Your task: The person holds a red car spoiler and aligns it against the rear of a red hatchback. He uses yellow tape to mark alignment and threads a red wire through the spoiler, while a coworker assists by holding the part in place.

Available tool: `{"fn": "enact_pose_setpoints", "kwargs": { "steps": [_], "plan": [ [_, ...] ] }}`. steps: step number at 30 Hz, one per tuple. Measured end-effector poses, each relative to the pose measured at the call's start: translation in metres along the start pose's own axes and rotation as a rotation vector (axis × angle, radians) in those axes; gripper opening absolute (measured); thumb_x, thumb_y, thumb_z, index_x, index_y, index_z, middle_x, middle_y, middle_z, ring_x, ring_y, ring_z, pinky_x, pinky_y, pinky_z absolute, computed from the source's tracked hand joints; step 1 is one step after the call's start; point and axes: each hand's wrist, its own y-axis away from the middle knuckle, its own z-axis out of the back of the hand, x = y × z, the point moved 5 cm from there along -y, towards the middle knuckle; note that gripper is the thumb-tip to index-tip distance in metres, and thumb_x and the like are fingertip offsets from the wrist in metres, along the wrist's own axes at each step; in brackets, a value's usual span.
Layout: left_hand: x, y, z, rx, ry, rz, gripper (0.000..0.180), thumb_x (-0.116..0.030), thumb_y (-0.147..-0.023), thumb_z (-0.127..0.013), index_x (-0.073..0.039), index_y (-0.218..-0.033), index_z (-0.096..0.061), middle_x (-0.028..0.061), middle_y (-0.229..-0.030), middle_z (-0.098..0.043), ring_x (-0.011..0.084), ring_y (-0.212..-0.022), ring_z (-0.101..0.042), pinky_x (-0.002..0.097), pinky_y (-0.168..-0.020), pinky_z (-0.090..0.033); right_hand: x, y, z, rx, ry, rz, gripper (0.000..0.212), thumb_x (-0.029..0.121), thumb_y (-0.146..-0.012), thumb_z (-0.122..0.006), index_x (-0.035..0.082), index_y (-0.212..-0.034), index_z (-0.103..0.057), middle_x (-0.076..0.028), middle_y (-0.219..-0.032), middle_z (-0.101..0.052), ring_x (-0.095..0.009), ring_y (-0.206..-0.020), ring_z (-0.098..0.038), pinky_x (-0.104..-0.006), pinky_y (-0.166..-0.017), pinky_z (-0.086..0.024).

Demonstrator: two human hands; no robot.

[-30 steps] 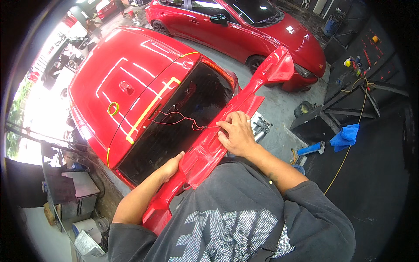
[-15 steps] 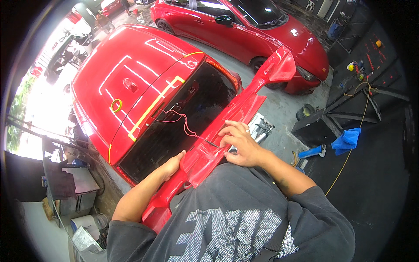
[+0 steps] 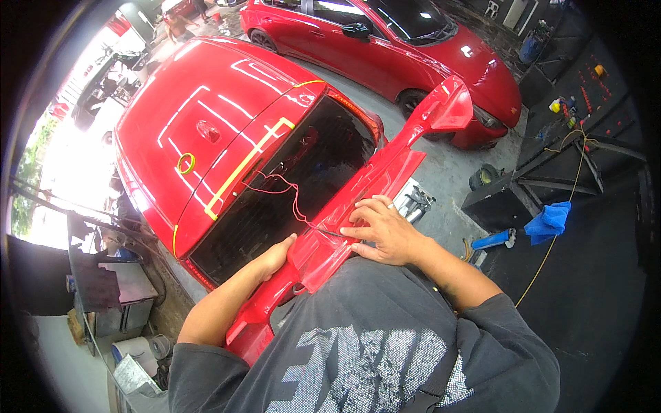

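Note:
A long, glossy red car spoiler (image 3: 385, 172) lies slantwise across the front of my body, its underside turned up. My left hand (image 3: 277, 257) is closed around its far edge, thumb on top and most fingers hidden beneath. Thin red wires (image 3: 296, 199) run from the rear of the red car (image 3: 227, 117) to the spoiler's middle, ending in a dark sleeved stretch. There my right hand (image 3: 382, 230) bends over the spoiler, its fingertips closed on the wire and pressing it to the red surface.
Yellow tape (image 3: 255, 165) edges the car roof above the dark rear window (image 3: 289, 186). A tape roll (image 3: 186, 163) sits on the roof. Another red car (image 3: 385, 55) stands beyond. At right are a black bench (image 3: 506, 206), a blue cloth (image 3: 549, 221) and a blue tube (image 3: 492, 239).
My right fingertips and the dark sleeved wire have shifted slightly left and down along the spoiler. My left hand keeps its hold.

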Motion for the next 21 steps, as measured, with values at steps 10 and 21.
{"fn": "enact_pose_setpoints", "kwargs": {
  "steps": [10,21],
  "plan": [
    [-0.005,-0.005,0.004,-0.015,-0.031,-0.045,0.069,-0.053,-0.121,-0.03,-0.001,-0.147,-0.068,0.0184,-0.139,-0.074,0.0303,-0.121,-0.074,0.0446,-0.111,-0.054,0.005,-0.005,0.003,-0.018,-0.043,-0.026,0.04,0.039,-0.095,-0.081,0.016,-0.127,-0.082,-0.011,-0.125,-0.063,-0.035,-0.13,-0.056,-0.0554,-0.115,-0.041],
    [-0.016,0.005,0.0,-0.007,-0.073,-0.066,0.07,-0.052,-0.122,-0.027,0.0,-0.145,-0.068,0.0191,-0.137,-0.075,0.0305,-0.118,-0.075,0.0457,-0.112,-0.055,0.003,-0.004,-0.004,0.004,-0.08,-0.075,0.041,0.037,-0.094,-0.082,0.016,-0.129,-0.081,-0.01,-0.12,-0.062,-0.034,-0.127,-0.056,-0.0538,-0.113,-0.042]
  ]
}}
